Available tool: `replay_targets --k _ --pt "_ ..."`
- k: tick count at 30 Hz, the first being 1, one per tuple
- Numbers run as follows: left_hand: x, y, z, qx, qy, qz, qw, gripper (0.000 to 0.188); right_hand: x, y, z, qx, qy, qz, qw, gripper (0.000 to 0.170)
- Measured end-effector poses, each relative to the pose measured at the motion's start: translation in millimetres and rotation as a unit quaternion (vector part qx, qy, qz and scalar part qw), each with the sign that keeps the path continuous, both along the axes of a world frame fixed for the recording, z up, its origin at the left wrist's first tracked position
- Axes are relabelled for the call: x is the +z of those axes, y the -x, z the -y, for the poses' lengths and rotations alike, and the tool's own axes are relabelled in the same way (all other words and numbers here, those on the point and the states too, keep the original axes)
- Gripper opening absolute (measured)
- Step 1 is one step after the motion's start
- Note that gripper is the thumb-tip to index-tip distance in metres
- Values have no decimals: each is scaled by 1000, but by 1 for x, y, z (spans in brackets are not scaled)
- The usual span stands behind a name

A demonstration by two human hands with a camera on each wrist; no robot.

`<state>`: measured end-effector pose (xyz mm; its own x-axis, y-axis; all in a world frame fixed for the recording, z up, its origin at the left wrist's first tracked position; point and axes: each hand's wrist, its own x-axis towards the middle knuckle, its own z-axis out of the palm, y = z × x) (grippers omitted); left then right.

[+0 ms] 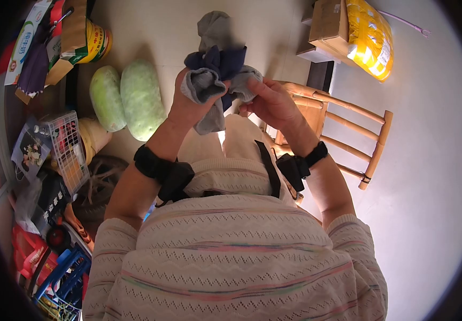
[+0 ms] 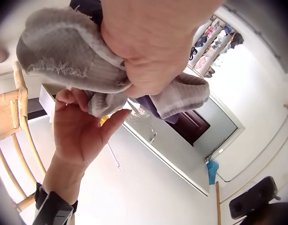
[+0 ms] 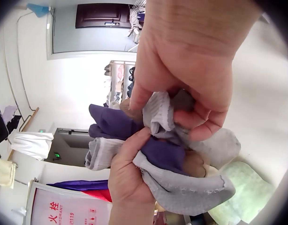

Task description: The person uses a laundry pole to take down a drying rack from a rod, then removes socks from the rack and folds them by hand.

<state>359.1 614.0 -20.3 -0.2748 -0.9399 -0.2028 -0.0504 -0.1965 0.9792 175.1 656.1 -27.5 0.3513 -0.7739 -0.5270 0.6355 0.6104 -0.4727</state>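
A bunch of grey and navy socks hangs between my two hands over my lap. My left hand [image 1: 185,104] grips the bunch; in the right wrist view its thumb lies across a navy sock [image 3: 165,154]. One grey sock [image 3: 186,187] droops below that hand, its wide cuff gaping. My right hand [image 1: 276,104] pinches the cuff of another grey sock [image 1: 244,83] between thumb and fingers, at the right of the bunch. A further grey sock [image 1: 214,29] sticks out at the far end. Inside the bunch, parts of the socks are hidden by the fingers.
Two large green melons [image 1: 143,99] lie on the floor to the left, beside a wire basket [image 1: 68,152] and crowded goods. A bamboo chair [image 1: 343,125] stands at the right. Behind it are cardboard boxes [image 1: 330,24] and a yellow package [image 1: 370,40].
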Motion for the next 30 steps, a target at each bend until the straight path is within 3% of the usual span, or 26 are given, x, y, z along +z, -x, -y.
replay_targets --k 3,7,9,10,12,13,15,18,20,22,23,27,30 --pt "0 -6 -2 -44 77 53 995 42 -3 -7 3 34 -6 -13 999 23" --pt "7 -11 -18 -28 84 16 996 42 -4 -13 -3 -22 -31 -16 999 24" --pt "10 -12 -22 -14 -31 -119 992 33 0 -16 -2 -61 -28 6 998 23" --pt "13 -14 -24 -11 -30 -120 992 33 4 -19 -2 -72 -31 13 997 23" --pt "21 -19 -26 -59 59 57 995 25 7 -19 -3 -79 -31 19 996 22" --pt "19 -20 -26 -55 61 56 995 25 5 -16 -4 -55 -16 7 998 20" --pt "12 -20 -18 28 -92 -122 988 19 1 -8 2 -23 4 -5 1000 19" --pt "19 -25 -15 55 -155 -104 981 19 -2 -3 -2 7 16 -23 1000 16" --pt "19 -14 -20 48 -140 -98 984 22 -2 0 -9 48 46 -50 997 19" --pt "12 -4 -30 -16 -9 59 998 25 -1 2 -16 54 52 -86 993 19" --pt "10 6 -36 30 -11 18 999 29 -1 4 -19 65 61 -121 989 19" --pt "9 22 -45 18 9 36 999 28 7 17 -30 82 68 -180 978 20" --pt "-3 21 -47 40 -75 -19 996 30 8 28 -39 134 97 -259 952 20"
